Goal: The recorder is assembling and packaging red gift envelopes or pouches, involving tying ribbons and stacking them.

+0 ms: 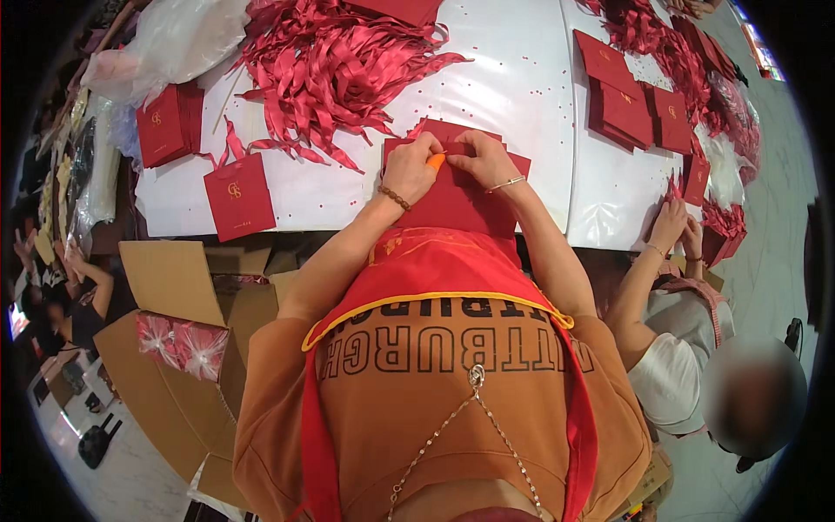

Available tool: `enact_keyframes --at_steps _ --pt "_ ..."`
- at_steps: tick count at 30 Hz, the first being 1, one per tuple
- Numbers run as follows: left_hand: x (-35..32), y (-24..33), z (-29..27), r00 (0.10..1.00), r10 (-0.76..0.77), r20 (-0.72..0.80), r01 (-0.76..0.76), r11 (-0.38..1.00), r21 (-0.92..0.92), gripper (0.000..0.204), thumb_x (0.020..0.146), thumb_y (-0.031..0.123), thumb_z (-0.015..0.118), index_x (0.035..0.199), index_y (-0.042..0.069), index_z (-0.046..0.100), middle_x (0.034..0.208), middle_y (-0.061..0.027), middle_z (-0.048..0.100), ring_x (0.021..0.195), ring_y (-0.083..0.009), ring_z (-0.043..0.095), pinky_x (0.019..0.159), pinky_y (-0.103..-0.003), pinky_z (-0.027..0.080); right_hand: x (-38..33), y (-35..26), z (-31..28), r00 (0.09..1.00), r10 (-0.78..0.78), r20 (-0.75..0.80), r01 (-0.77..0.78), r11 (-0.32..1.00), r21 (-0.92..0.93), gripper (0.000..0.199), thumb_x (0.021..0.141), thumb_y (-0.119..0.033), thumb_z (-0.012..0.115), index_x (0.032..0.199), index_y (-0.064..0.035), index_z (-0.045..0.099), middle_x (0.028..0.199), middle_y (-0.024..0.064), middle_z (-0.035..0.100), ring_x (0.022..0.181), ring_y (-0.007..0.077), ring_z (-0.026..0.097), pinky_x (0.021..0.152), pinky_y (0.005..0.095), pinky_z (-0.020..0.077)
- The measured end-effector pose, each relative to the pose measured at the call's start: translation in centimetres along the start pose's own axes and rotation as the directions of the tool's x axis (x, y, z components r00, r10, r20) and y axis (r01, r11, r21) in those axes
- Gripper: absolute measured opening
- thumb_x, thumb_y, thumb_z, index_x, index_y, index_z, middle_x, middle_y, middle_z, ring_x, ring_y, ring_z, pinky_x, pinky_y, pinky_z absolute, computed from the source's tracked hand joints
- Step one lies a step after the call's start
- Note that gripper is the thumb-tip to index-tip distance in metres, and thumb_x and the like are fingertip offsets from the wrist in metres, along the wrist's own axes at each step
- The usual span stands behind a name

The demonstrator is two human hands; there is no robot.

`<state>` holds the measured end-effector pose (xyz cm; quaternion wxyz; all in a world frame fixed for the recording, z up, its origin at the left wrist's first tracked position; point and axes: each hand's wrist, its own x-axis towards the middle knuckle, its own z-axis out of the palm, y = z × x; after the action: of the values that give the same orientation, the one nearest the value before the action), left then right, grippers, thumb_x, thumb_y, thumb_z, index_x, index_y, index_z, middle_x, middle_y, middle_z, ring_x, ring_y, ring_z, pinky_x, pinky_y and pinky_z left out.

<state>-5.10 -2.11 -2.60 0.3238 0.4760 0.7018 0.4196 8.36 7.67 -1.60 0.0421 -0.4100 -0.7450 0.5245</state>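
Observation:
Both my hands meet over a stack of red paper bags (461,204) at the table's near edge, right in front of my red apron. My left hand (412,170), with a beaded bracelet on its wrist, is closed on a small orange thing (436,162) whose kind I cannot make out. Beside it, the fingers of my right hand (489,163) are pinched together at the top of the uppermost bag; what lies between them is hidden. A finished-looking red bag with ribbon handles (239,197) lies to the left of my hands.
A big heap of red ribbons (335,74) covers the far middle of the white table (513,87). Stacked red bags (170,126) stand at the left, more bags (619,104) at the right. A co-worker's hands (674,228) work there. An open cardboard box (165,270) is below left.

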Motion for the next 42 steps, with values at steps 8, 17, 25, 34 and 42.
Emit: enact_keyframes --at_steps 8,17,25,34,42 --pt "0.1 0.3 0.3 0.998 -0.052 -0.019 0.054 0.994 0.100 0.008 0.077 0.009 0.056 0.081 0.003 0.057 0.065 -0.0131 0.061 0.056 -0.0241 0.060 0.051 -0.033 0.045 0.4 0.3 -0.1 0.999 0.016 0.037 -0.019 0.996 0.092 0.032 0.070 -0.015 0.069 0.096 -0.0002 0.058 0.088 0.0134 0.058 0.078 0.0224 0.056 0.070 0.0311 0.0442" --pt "0.4 0.4 0.8 0.997 -0.069 -0.020 0.071 0.990 0.118 0.007 0.074 0.012 0.056 0.079 0.006 0.055 0.065 -0.0154 0.059 0.065 -0.0353 0.058 0.058 -0.045 0.043 0.5 0.6 -0.8 0.995 0.020 0.094 -0.030 0.994 0.104 0.033 0.074 -0.012 0.066 0.104 -0.0011 0.057 0.094 0.0102 0.058 0.082 0.0184 0.055 0.074 0.0295 0.0447" --pt "1.3 0.5 0.9 0.997 -0.073 -0.035 0.076 0.991 0.110 0.007 0.073 0.011 0.056 0.077 0.006 0.055 0.066 -0.0158 0.060 0.065 -0.0354 0.058 0.058 -0.045 0.043 0.7 -0.2 -1.0 0.992 0.071 0.109 -0.083 0.990 0.113 0.030 0.076 -0.010 0.063 0.105 -0.0033 0.057 0.085 0.0086 0.059 0.079 0.0162 0.054 0.065 0.0281 0.0465" --pt "1.5 1.0 0.0 0.995 -0.104 0.010 0.103 0.994 0.047 0.014 0.075 0.005 0.057 0.088 0.001 0.053 0.054 -0.0078 0.055 0.046 -0.0164 0.053 0.044 -0.030 0.040 0.0 -0.2 -0.6 0.956 -0.293 -0.005 0.291 0.953 -0.085 0.033 0.075 -0.008 0.062 0.106 -0.0038 0.056 0.094 0.0114 0.058 0.081 0.0184 0.056 0.073 0.0292 0.0454" --pt "0.2 2.1 -0.1 0.935 -0.352 0.045 0.351 0.899 -0.262 0.015 0.073 0.002 0.058 0.087 0.001 0.051 0.060 -0.0093 0.059 0.054 -0.0167 0.058 0.048 -0.029 0.043 -1.1 -1.1 0.2 1.000 -0.005 0.017 0.002 0.986 0.167 0.028 0.073 -0.005 0.063 0.100 -0.0036 0.056 0.073 0.0079 0.058 0.065 0.0131 0.051 0.063 0.0269 0.0436"
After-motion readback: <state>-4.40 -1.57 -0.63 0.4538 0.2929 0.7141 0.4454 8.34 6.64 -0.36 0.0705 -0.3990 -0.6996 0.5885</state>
